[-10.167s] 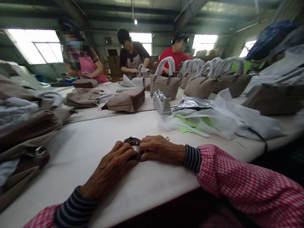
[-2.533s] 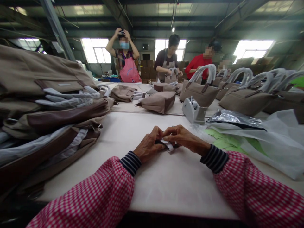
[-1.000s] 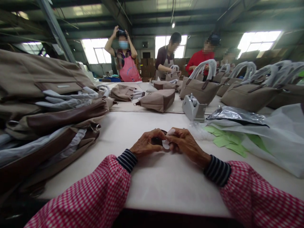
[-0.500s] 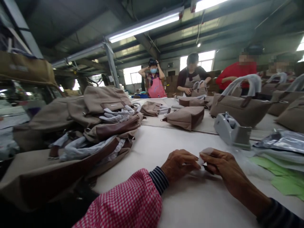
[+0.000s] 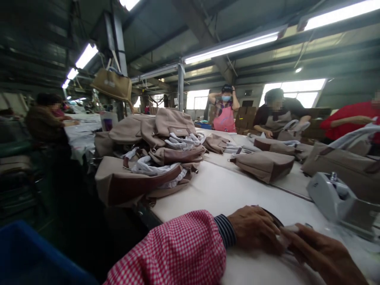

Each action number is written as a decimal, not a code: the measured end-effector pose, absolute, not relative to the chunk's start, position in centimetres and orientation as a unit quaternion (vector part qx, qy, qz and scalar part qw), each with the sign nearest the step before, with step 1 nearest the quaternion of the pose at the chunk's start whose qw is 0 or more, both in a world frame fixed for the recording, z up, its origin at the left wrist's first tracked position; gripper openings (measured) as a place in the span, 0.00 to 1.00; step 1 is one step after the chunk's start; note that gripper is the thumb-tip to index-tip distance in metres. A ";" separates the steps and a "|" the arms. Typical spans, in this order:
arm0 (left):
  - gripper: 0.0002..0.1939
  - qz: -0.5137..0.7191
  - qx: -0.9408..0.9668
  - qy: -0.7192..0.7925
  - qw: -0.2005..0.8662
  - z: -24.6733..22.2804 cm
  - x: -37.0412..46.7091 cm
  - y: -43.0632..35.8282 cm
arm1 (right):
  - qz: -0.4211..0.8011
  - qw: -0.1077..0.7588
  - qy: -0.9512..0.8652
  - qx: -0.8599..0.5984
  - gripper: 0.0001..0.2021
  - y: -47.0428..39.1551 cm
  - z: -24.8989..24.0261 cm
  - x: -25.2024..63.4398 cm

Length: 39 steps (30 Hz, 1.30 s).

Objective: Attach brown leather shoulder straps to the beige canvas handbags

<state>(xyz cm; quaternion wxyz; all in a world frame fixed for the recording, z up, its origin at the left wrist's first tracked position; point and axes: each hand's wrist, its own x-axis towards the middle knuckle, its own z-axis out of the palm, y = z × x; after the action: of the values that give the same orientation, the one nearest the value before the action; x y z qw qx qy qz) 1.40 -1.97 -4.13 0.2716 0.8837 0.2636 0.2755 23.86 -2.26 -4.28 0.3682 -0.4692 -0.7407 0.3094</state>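
Note:
My left hand (image 5: 255, 228) is closed at the front of the white table (image 5: 218, 190), with a thin dark curved strap beside its fingers. Close against it on the right, my right hand (image 5: 319, 247) pinches a small whitish piece (image 5: 283, 240), thin like paper or film. The fingertips of both hands meet at this piece, and some blur hides the exact grip. Behind my right hand stands a grey tape dispenser (image 5: 341, 202). Further back lies a beige and brown bag (image 5: 264, 164).
Beige bags (image 5: 139, 182) with wrapped handles are piled at the table's left edge. A blue bin (image 5: 38, 257) is at the lower left. Across the table are a person in a pink apron (image 5: 225, 118), one in dark clothing (image 5: 279, 113) and a red sleeve (image 5: 347, 118).
The view has swung left, so the bags and dispenser appear further right. A dark curved strap now shows by my left hand. The green sheets have left the view.

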 end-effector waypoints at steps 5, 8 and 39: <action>0.05 0.332 0.894 0.249 0.170 -4.2 0.5 -3.5 | 0.327 0.327 -0.791 -0.402 0.18 -2.7 -3.2 23.8; 0.04 0.370 0.862 0.323 0.125 -4.1 -1.2 -5.2 | 0.307 0.315 -0.824 -0.357 0.13 -3.1 -2.6 23.3; 0.18 0.366 0.503 0.740 -0.254 14.9 -20.7 -5.4 | 0.147 0.307 -0.869 -0.358 0.12 -1.1 -6.7 22.9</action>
<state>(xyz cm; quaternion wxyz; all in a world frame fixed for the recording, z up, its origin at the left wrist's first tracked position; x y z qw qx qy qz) -20.69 -5.44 14.86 -0.2537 0.5033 0.7404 0.3663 22.91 -1.05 -6.70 0.3072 -0.3578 -0.8694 0.1473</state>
